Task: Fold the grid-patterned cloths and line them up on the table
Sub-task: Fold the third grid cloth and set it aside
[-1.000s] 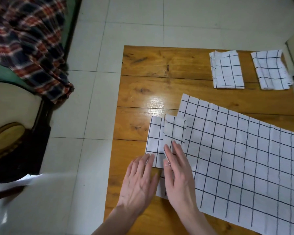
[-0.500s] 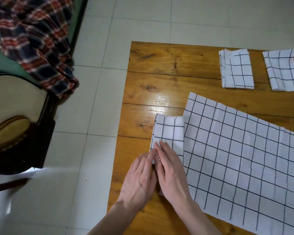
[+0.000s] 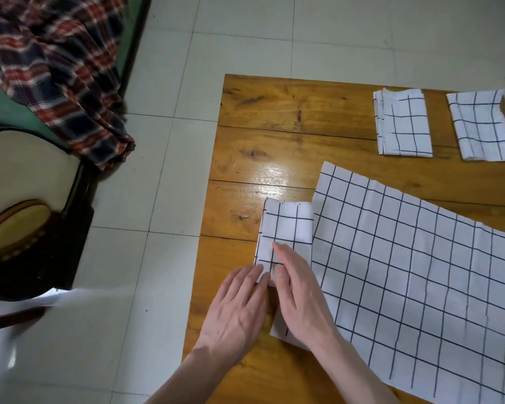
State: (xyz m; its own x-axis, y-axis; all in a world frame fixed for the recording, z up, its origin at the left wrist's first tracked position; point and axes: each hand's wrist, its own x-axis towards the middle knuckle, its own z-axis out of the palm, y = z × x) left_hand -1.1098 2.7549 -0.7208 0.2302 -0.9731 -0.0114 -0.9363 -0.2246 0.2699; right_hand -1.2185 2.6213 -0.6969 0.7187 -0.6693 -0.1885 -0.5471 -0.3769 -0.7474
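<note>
I had both palms flat on the small folded cloth (image 3: 286, 228) at the near left of the table (image 3: 274, 112), my left hand (image 3: 236, 313) and right hand (image 3: 301, 298) side by side, fingers spread and gripping nothing, pressing the last fold down. Two finished cloths (image 3: 403, 126) lay in a row at the far right. A big unfolded cloth (image 3: 420, 272) lay spread just right of my hands. Next, I judged, this one needed lifting to join that row, squared with its neighbours.
</note>
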